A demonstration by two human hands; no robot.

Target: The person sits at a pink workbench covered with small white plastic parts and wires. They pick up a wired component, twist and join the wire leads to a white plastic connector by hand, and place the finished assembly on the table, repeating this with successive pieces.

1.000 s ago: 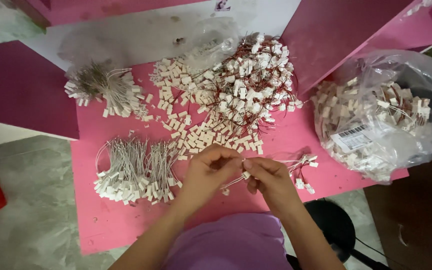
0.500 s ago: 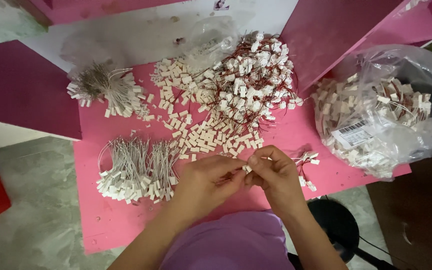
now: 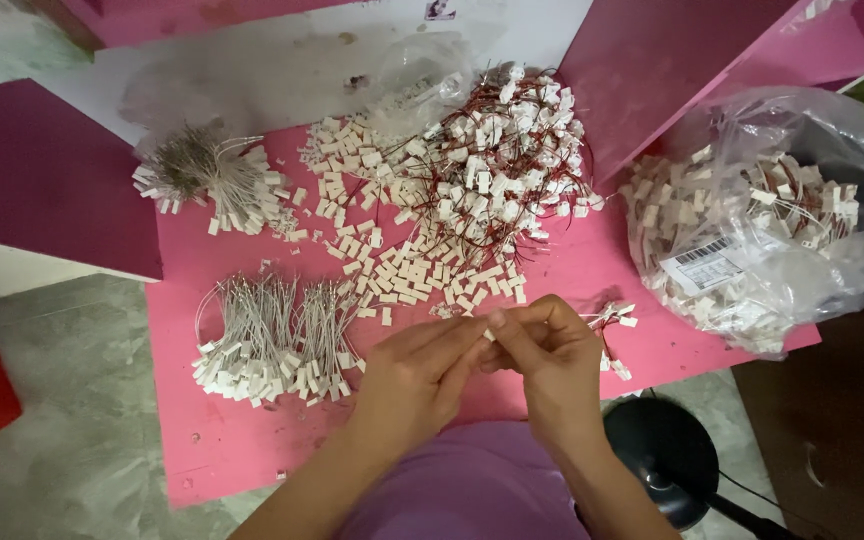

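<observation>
My left hand (image 3: pixel 422 375) and my right hand (image 3: pixel 550 360) meet over the near edge of a pink board (image 3: pixel 202 450), fingertips pinched together on a small white plastic connector (image 3: pixel 488 334). Whether a wire is attached to it is hidden by the fingers. Just beyond my hands lies a heap of loose white connectors (image 3: pixel 402 270). A tangle of red wires with white connectors (image 3: pixel 497 165) lies further back. A small cluster of red-wired connectors (image 3: pixel 614 320) lies right of my right hand.
Bundles of white wires with connectors (image 3: pixel 272 340) lie left of my hands, another fanned bundle (image 3: pixel 207 180) at the back left. A clear plastic bag of connectors (image 3: pixel 752 230) sits at the right. A black round base (image 3: pixel 667 470) stands on the floor below.
Both hands have drawn closer together and slightly toward me, fingertips now closed on the small connector. The piles on the board have not moved.
</observation>
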